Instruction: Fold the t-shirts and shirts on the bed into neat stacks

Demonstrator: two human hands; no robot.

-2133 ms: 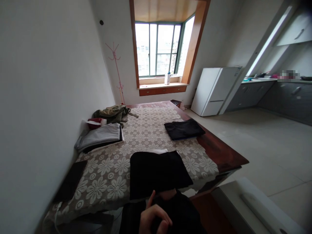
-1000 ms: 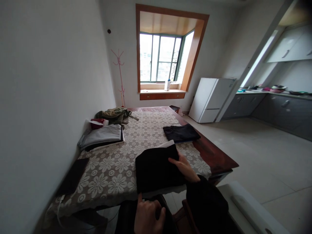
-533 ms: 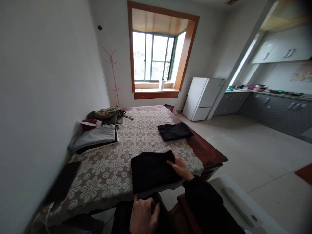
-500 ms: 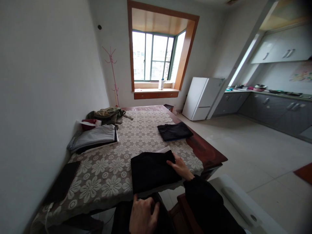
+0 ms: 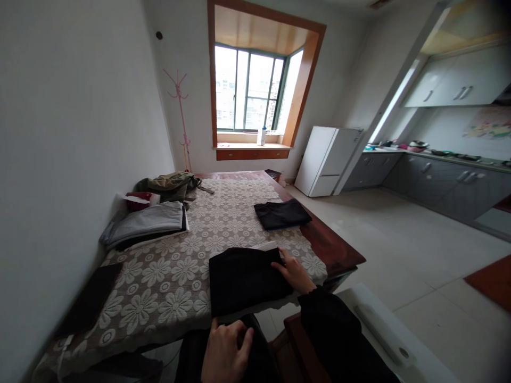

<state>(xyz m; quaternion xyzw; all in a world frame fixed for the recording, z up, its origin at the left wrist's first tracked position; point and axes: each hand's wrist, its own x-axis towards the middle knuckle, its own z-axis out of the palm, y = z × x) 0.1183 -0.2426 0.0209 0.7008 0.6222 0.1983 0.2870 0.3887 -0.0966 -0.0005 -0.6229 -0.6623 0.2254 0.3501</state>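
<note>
Currently right hand (image 5: 294,272) flat, fingers released, on right edge of folded black cloth garment (image 5: 247,276) at near tabletop (image 5: 339,250) edge. Left hand (image 5: 225,354) loosely curled below edge, grasping nothing visible. Risk: garment overhangs, could slip off lace floral tablecloth (image 5: 175,276).

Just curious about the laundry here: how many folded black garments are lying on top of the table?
2: one folded black garment at the near edge under the right hand, another farther along the right side. More may hide in the left stack.
</note>
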